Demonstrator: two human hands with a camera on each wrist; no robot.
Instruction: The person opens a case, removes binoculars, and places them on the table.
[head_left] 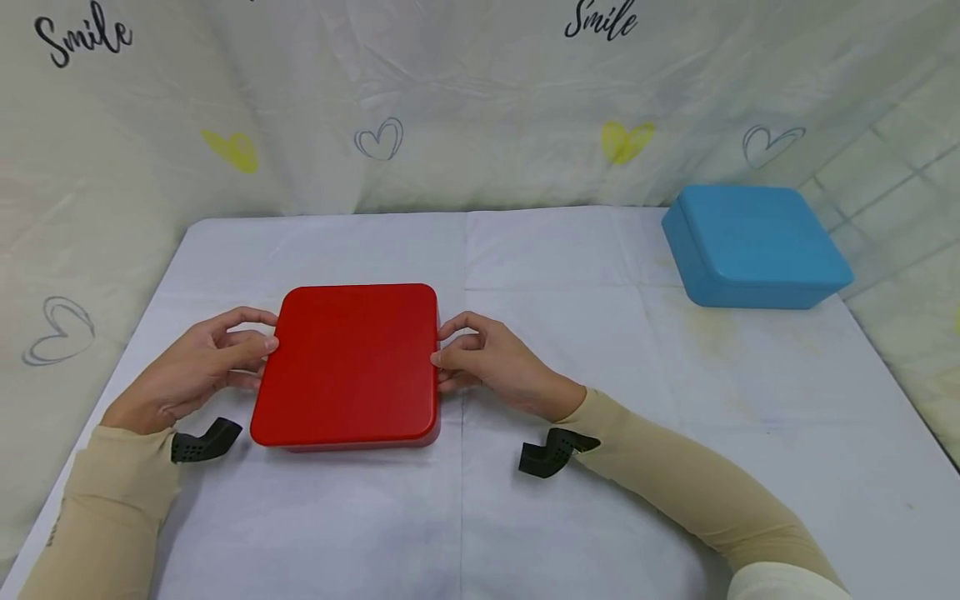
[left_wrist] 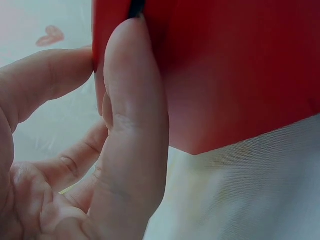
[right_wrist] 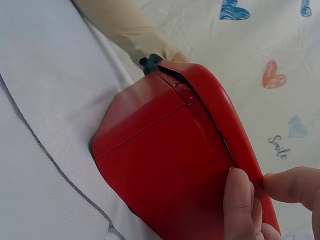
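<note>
A red rectangular box stands on the white-covered table, with its flat red lid [head_left: 345, 367] facing up. In the right wrist view a thin dark gap runs between the lid and the box body [right_wrist: 160, 170], wider at the far corner. My left hand [head_left: 206, 367] holds the lid's left edge, the thumb at the seam in the left wrist view and another finger against the side. At the right edge, my right hand [head_left: 502, 362] pinches the lid between thumb and fingers. The inside of the box is hidden.
A blue lidded box [head_left: 757, 246] sits at the table's back right corner. The white cloth [head_left: 570, 533] covers the table. Behind it hangs a pale curtain [head_left: 480, 92] printed with hearts and lettering. A dark bracket [head_left: 206, 442] is on each wrist.
</note>
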